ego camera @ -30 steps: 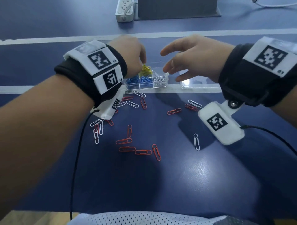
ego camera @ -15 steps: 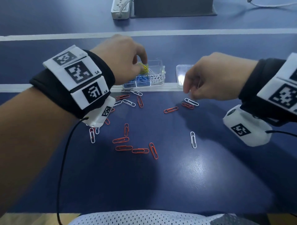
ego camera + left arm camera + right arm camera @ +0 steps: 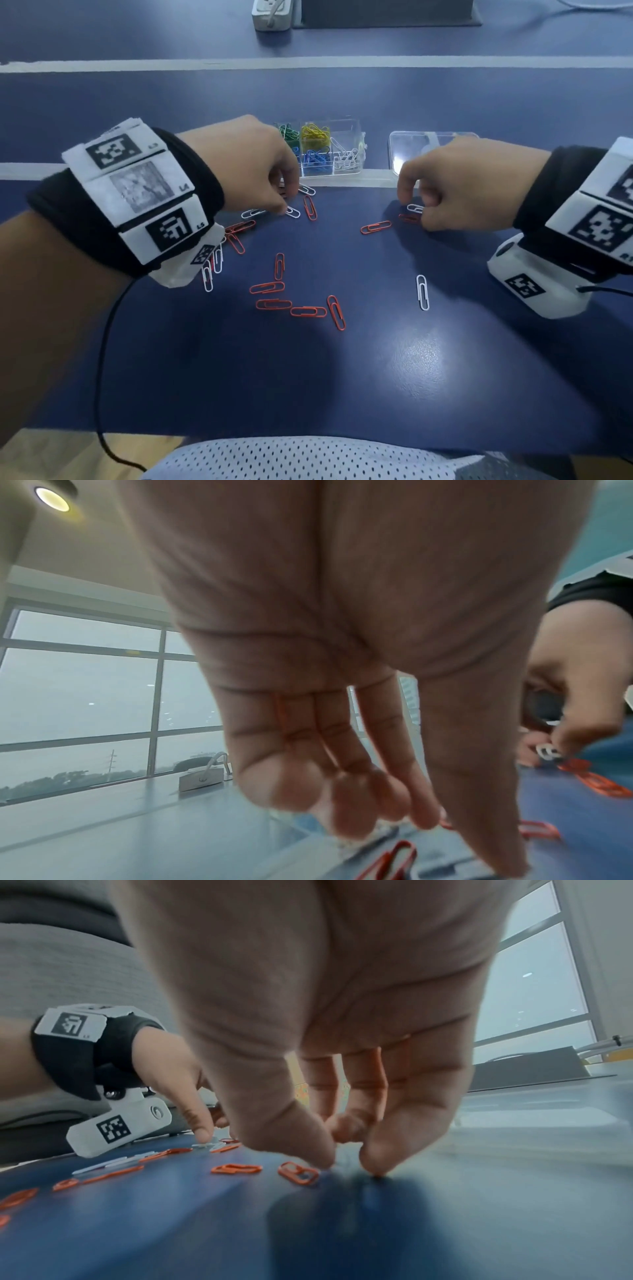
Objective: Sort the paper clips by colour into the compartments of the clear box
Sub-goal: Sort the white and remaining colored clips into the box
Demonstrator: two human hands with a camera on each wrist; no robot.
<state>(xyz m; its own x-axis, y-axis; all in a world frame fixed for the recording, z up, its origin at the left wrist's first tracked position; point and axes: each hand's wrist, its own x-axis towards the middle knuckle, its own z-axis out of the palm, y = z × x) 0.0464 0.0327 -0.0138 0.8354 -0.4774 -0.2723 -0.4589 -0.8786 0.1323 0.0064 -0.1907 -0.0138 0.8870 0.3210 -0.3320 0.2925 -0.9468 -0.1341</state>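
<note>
Paper clips [image 3: 274, 287] again: we've dropped both hands from the clear box [image 3: 346, 169], left hand [image 3: 246, 164] fingertips on a white clip [image 3: 293, 211], right hand [image 3: 469, 181] pinching another white one [image 3: 414, 208].

The left hand [image 3: 246, 164] covers the near left corner of the clear box [image 3: 346, 150], so the front left compartment cannot be read. Its fingers [image 3: 286, 192] hide part of a white paper clip [image 3: 293, 212], and whether they pinch it cannot be told. The left wrist camera housing [image 3: 185, 270] overlaps several red and white clips. The right hand [image 3: 472, 181] hides most of the clear lid [image 3: 407, 147] and the far ends of a white clip [image 3: 414, 208] and a red clip [image 3: 407, 218]. In the right wrist view the fingertips [image 3: 373, 1164] are blurred where they meet the bench [image 3: 445, 1218].
</note>
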